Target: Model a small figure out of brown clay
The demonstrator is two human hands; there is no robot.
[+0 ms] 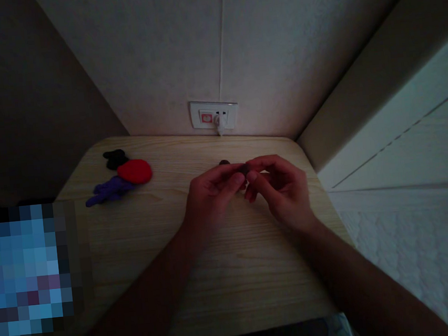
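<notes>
My left hand (214, 192) and my right hand (279, 189) meet above the table. Between their thumbs and fingertips they pinch a small dark brown lump (245, 169), which looks like modelling clay. Most of it is hidden by the fingers. Just behind my left fingers, another dark brown piece (224, 162) shows in part on the table. Off to the left lie a flattened red piece (135, 172), a knobbly purple piece (111, 189) and a black piece (115, 159), all clay-like and close together.
The pale wooden table (234, 272) has rounded far corners and stands against a wall. A socket plate (214, 117) with a plug (218, 123) sits just above its far edge. To the right are a white panel and a quilted surface (414, 255). A pixelated patch covers the lower left.
</notes>
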